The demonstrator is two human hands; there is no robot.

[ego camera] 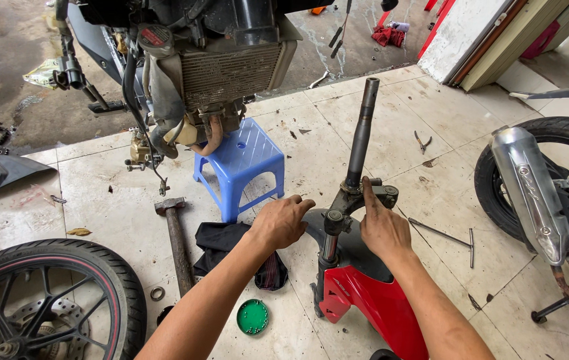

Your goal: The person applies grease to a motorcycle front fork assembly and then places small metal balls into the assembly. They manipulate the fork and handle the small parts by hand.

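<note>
From the head cam, looking down: this looks like the stage where the front fork assembly [358, 200] is off the bike and getting worked on at the lower yoke, standing on the tiled floor [431, 133] with its steering stem [362, 130] poking up and away from the hands. The left hand [283, 221] is curled loosely, fingertips resting on the edge of the dark mudguard part just left of the yoke, not really clamped on anything as far as I can see. The right hand [382, 227] is open-ish with the index finger pointing up and pressing on the yoke right at the base of the stem, so that grip isn't closed around anything either. Just below both hands sits the red fender [371, 303]. My guess is the next move needs one hand to steady the stem while the other gets a tool on the yoke bolts; the hammer [176, 243] lies to the left of the left hand, and a T-handle wrench [446, 235] lies to the right of the right hand. Near the left forearm there's a black cloth [221, 243] and a round green tin [252, 316] full of small beads or bearings. Beyond the left hand is a blue plastic stool [241, 163] under the stripped motorcycle [218, 67]. Labels: only a small round red-and-white cap on the radiator, far up-left.
</note>
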